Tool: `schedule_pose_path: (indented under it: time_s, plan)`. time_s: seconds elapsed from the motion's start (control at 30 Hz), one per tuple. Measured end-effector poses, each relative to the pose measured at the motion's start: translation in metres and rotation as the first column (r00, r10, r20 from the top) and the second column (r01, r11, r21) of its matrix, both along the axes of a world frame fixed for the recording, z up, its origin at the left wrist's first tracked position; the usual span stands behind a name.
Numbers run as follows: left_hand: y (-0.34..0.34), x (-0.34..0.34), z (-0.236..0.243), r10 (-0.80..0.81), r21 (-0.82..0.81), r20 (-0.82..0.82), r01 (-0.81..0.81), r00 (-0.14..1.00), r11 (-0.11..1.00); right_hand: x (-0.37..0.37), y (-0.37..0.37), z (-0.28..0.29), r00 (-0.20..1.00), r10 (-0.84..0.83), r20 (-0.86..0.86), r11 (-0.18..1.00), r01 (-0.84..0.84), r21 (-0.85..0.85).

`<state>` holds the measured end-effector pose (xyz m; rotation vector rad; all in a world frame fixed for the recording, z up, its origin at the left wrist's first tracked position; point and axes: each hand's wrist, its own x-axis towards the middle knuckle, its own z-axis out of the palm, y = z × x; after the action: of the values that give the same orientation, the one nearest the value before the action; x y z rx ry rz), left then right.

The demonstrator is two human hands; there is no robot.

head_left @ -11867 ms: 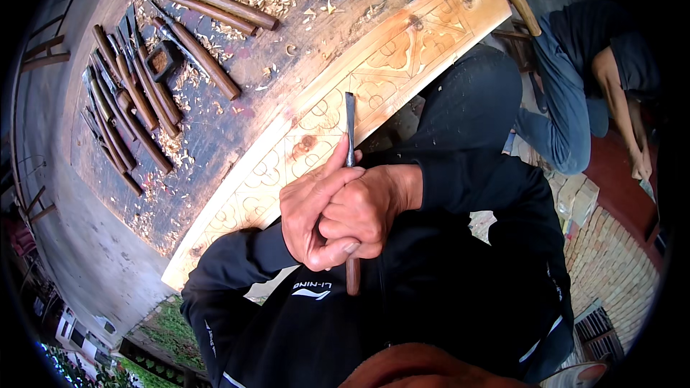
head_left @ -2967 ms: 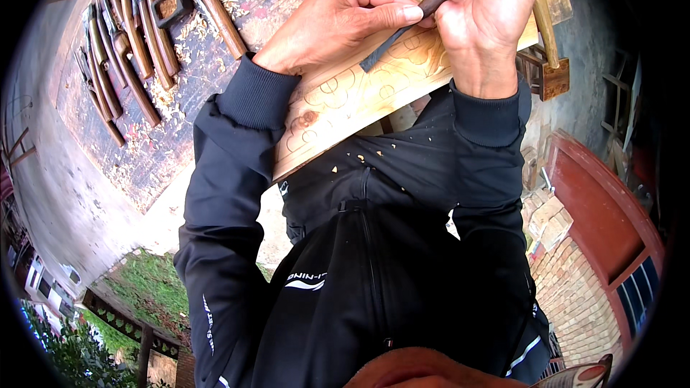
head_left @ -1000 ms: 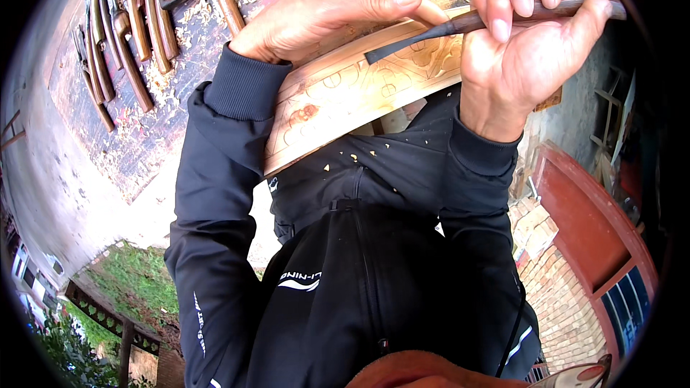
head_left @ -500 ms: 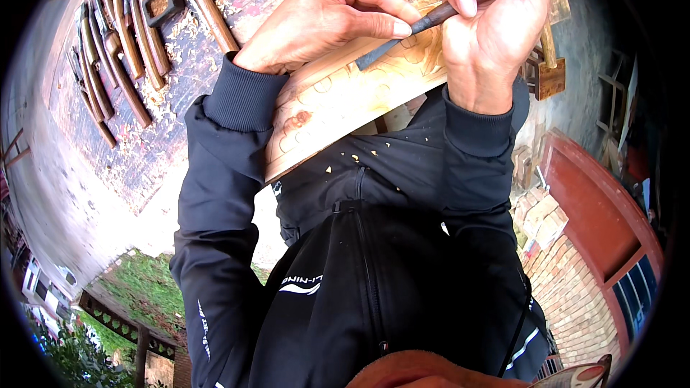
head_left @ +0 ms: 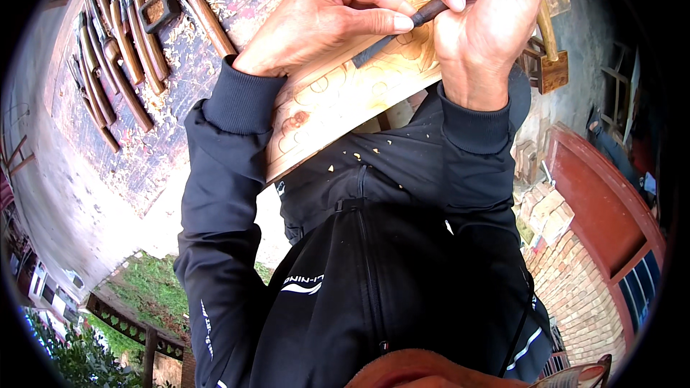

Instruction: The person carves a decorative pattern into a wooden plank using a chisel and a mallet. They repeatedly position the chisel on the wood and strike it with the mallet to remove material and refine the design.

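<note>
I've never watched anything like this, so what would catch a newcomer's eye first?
Probably the chisel near the top, gripped by the right hand while the left hand pinches it near the blade. Beneath it lies a pale wooden board marked with curved lines; at upper left spread many wooden-handled tools.

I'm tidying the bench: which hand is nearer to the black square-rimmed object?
Left. The left hand is to the right of the black square-rimmed object, a brown-handled tool between them. The right hand, holding the chisel, is farther right.
</note>
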<state>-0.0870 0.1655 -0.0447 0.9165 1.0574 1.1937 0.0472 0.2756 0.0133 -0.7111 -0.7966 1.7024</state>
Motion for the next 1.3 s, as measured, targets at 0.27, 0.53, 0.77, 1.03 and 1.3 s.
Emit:
schedule_pose_path:
  time_s: [0.27,0.53,0.77,1.03,1.3]
  plan:
    - [0.016,-0.001,-0.011,-0.149,0.061,0.093,0.144,0.984,0.988,-0.002,-0.002,-0.002,1.0,0.022,0.023,0.999,-0.022,-0.024]
    - [0.013,-0.006,0.003,-0.133,0.023,-0.039,0.134,0.99,0.991,-0.01,-0.01,-0.001,0.989,-0.099,0.106,0.994,0.104,-0.039]
    - [0.011,-0.009,0.013,-0.149,0.0,-0.064,0.149,0.987,0.989,-0.004,-0.014,-0.007,0.994,-0.025,0.107,0.998,0.02,0.055]
    - [0.008,-0.011,0.007,-0.168,0.063,-0.001,0.168,0.986,0.984,0.014,-0.017,-0.008,0.967,0.142,0.213,0.98,-0.167,0.108]
    - [0.01,-0.009,0.002,-0.203,0.138,-0.014,0.202,0.979,0.969,0.013,-0.034,0.001,0.979,0.039,0.202,0.969,-0.086,0.232]
